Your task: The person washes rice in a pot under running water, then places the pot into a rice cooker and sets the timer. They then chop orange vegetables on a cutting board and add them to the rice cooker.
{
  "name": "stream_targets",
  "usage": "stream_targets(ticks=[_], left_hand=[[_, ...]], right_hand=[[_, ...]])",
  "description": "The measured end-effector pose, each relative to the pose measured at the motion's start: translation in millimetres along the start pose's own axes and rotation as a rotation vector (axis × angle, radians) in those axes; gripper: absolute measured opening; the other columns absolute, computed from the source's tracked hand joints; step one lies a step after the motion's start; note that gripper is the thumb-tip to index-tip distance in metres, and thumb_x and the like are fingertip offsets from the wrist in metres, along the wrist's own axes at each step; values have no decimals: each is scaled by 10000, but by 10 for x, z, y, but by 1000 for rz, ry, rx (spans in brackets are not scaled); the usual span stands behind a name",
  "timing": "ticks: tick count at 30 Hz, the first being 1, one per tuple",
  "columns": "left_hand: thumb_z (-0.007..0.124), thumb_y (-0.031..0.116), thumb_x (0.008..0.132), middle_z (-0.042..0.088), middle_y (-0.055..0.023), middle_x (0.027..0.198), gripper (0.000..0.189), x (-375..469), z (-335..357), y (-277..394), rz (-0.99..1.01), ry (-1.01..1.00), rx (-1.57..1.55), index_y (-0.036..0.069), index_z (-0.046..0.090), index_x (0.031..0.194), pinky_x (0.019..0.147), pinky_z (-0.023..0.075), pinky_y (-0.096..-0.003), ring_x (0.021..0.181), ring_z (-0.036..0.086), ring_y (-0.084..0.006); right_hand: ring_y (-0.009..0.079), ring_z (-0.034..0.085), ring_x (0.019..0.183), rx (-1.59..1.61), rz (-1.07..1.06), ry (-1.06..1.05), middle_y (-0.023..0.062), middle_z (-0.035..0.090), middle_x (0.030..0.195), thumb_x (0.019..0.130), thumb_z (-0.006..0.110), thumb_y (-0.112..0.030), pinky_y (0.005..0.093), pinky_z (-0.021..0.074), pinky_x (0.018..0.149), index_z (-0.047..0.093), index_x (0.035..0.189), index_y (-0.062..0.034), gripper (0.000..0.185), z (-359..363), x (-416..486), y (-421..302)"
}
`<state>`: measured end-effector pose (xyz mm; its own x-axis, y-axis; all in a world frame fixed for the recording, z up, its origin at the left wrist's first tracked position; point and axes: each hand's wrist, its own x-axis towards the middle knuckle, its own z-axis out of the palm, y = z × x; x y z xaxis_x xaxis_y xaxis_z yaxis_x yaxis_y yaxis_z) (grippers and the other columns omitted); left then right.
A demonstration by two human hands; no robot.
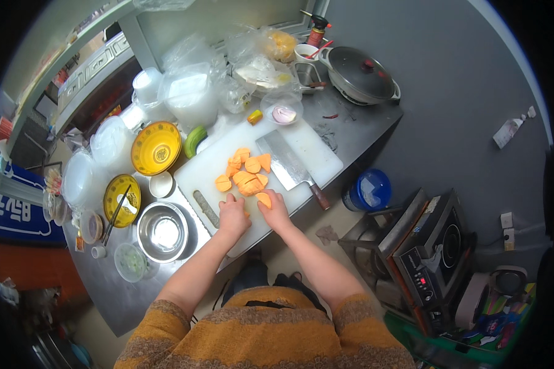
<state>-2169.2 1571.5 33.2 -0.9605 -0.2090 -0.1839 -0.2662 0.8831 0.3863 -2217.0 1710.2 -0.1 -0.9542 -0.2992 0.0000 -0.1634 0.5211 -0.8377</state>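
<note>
Cut chunks of an orange vegetable (248, 183), possibly sweet potato, lie grouped on a white plastic cutting board (304, 138). My right hand (275, 213) holds one cut orange piece (263, 199) between thumb and fingers at the near side of the group. My left hand (233, 217) is low over the board with its fingers curled down. A sliver of orange shows beside its thumb; whether the hand grips that piece is hidden. To the right of the chunks, a cleaver (284, 161) rests flat, its wooden handle (321, 197) overhanging the board's near edge.
Left of the board stand a steel bowl (162, 232), yellow bowls (156, 147) and plastic containers (84, 180). Behind it are a green vegetable piece (195, 142), a bowl with a cut onion (282, 113) and a lidded pot (361, 74). A blue bucket (373, 189) and an induction cooker (429, 258) stand right.
</note>
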Motion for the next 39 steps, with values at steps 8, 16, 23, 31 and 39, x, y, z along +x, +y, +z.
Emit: stream_targets(ticks=[8, 16, 23, 31, 39], left_hand=[[685, 212, 768, 565, -18, 693, 192, 414, -160, -371, -350, -362, -1032, 106, 594, 900, 536, 496, -279, 617, 574, -119], [681, 105, 812, 617, -54, 891, 213, 6, 107, 623, -492, -529, -1774, 58, 582, 996, 542, 519, -220, 722, 602, -173], [666, 146, 825, 641, -114, 933, 250, -743, 797, 2888, -229, -1059, -1690, 22, 580, 1024, 557, 575, -270, 785, 664, -260], [625, 92, 817, 618, -113, 1011, 323, -1378, 1279, 4806, -100, -1519, -1466, 24, 549, 1123, 624, 557, -264, 848, 635, -237], [648, 98, 816, 613, -145, 1069, 359, -1624, 1824, 6200, -108, -1740, -1334, 37, 549, 1156, 625, 571, -309, 919, 634, -269]], right_hand=[[107, 556, 918, 1114, 410, -108, 16, 558, 1027, 927, 590, -127, 238, 450, 694, 463, 1186, -126, 288, -1085, -530, -91], [93, 539, 954, 1133, 411, 113, 3, 557, 1067, 927, 592, -171, 257, 445, 751, 442, 1216, -155, 326, -2863, -2089, 518], [162, 583, 993, 1082, 404, 562, 71, 585, 1130, 954, 559, -172, 287, 465, 753, 441, 1243, -131, 314, -4190, -3841, 1251], [218, 623, 960, 1166, 309, 973, 104, 607, 1106, 996, 475, -242, 294, 487, 704, 474, 1208, -137, 237, -5481, -5400, 1688], [90, 562, 808, 503, 465, 1385, 5, 582, 921, 946, 572, -233, 227, 469, 617, 574, 1114, -100, 214, -7154, -5899, 2081]])
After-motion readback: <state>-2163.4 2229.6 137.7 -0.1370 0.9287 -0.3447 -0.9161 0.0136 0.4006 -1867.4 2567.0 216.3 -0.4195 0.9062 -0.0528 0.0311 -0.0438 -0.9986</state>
